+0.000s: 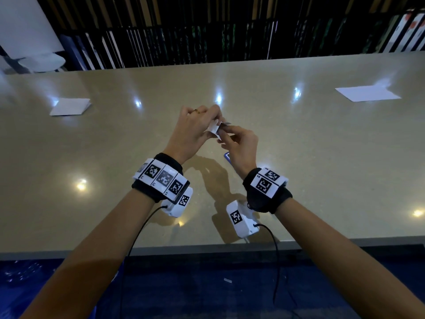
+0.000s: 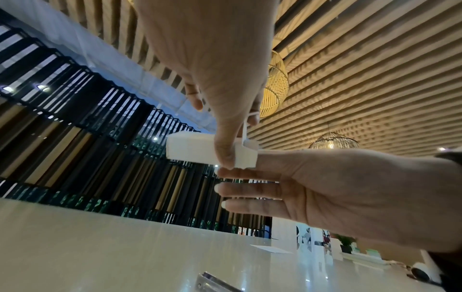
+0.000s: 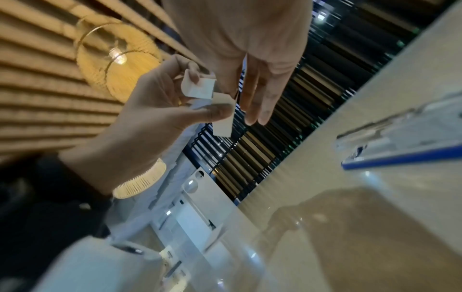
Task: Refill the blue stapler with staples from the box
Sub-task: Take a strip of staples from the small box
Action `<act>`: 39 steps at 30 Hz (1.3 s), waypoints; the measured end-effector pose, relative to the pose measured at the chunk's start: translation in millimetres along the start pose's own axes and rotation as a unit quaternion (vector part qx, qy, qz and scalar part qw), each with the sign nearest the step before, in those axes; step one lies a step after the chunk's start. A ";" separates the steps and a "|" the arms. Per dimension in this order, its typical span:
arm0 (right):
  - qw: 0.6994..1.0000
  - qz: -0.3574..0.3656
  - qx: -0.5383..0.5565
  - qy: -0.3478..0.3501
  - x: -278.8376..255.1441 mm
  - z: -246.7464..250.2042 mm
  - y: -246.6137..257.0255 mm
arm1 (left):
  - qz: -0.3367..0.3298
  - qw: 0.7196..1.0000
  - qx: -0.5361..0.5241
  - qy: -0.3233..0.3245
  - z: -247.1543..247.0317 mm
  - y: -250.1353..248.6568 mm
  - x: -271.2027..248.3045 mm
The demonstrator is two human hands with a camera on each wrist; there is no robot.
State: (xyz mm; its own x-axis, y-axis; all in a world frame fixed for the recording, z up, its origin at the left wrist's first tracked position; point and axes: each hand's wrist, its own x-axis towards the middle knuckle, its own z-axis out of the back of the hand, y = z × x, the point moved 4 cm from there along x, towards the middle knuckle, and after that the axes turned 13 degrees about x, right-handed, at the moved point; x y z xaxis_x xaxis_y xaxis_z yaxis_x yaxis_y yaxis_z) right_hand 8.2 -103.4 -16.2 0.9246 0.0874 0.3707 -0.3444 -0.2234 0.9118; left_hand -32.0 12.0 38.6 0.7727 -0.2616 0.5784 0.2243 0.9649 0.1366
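I hold a small white staple box in the air over the beige table. My left hand grips its body, thumb pressed on the side. Its end flap hangs open. My right hand pinches the box's open end with thumb and forefinger, while its other fingers stay straight. The blue stapler lies on the table below, mostly hidden by my right hand. In the right wrist view the stapler lies opened, its metal rail showing above the blue base. I cannot see any staples.
A folded white paper lies at the far left of the table, and a flat white sheet at the far right. The table's front edge runs below my wrists. Dark slatted panels stand behind the table.
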 end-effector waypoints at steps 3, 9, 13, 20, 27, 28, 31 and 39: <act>0.981 -0.108 0.160 0.000 -3.9 -2.3 -4.6 | -0.028 0.995 0.084 -0.034 8.2 -7.2 4.4; 0.892 -0.216 0.397 0.004 -8.5 -10.9 -11.6 | -0.092 0.987 0.130 0.002 15.2 -19.6 12.8; 0.903 -0.208 0.375 0.004 -9.0 -6.6 -15.1 | -0.074 0.990 0.112 0.031 9.2 -14.9 12.7; 0.955 -0.146 0.258 -0.015 -3.9 2.8 -10.3 | -0.001 1.000 0.013 0.012 2.0 -0.5 3.8; 0.971 -0.121 0.208 -0.005 -6.2 1.2 -7.3 | -0.008 0.999 -0.035 0.008 7.1 1.3 3.9; 0.970 -0.121 0.209 -0.008 -6.3 0.9 -7.6 | -0.013 1.000 -0.028 0.008 8.3 0.6 4.5; 0.964 -0.131 0.232 -0.007 -6.9 0.4 -7.9 | -0.045 0.998 0.041 -0.002 14.5 -5.0 7.2; 0.890 -0.238 0.388 0.021 -13.6 -8.3 -7.3 | -0.129 0.977 0.160 0.051 23.1 -18.5 22.2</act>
State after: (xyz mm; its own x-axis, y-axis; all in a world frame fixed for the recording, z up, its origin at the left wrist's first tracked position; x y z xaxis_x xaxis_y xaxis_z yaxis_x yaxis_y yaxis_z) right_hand -3.2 -95.0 -26.4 0.9234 0.3839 -0.0041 0.3160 -0.7537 0.5762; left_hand -32.7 -11.1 67.4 0.7730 -0.4834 0.4109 0.2357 0.8201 0.5215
